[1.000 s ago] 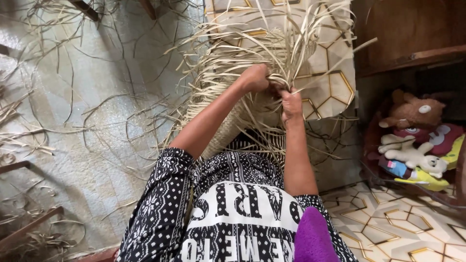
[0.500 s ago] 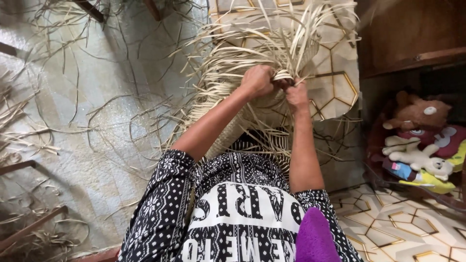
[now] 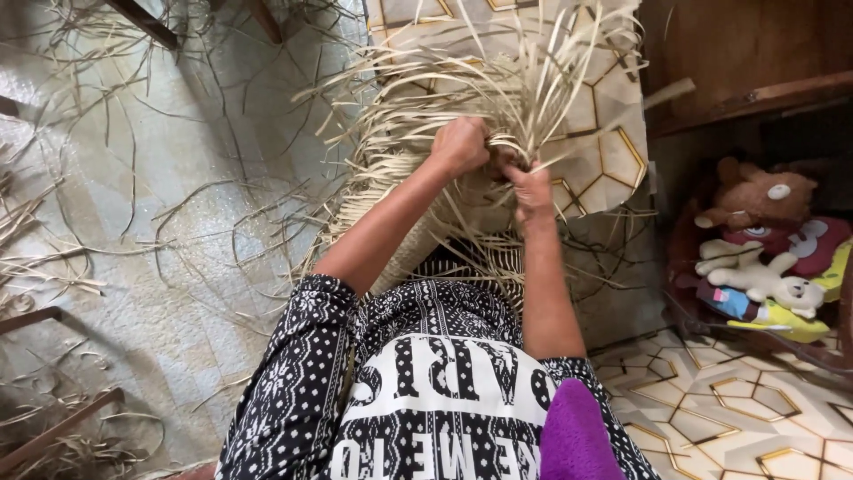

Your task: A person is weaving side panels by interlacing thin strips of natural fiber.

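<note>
Woven straw mat (image 3: 418,191) sits on the floor (image 3: 133,222), loose strands everywhere. Left hand (image 3: 460,147) and right hand (image 3: 530,187) both pinch strips (image 3: 524,107) at its far edge, stuffed toys (image 3: 755,240) off right.

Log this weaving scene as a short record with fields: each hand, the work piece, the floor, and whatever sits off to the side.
left hand: closed on pale straw strips at the woven piece's edge
right hand: gripping strips beside the left hand
woven piece: pale straw mat, loose strips fanning upward
floor: shiny sheet with scattered strips
tiles: hexagon-patterned, at right
soft toys: piled at far right under a wooden ledge
</note>
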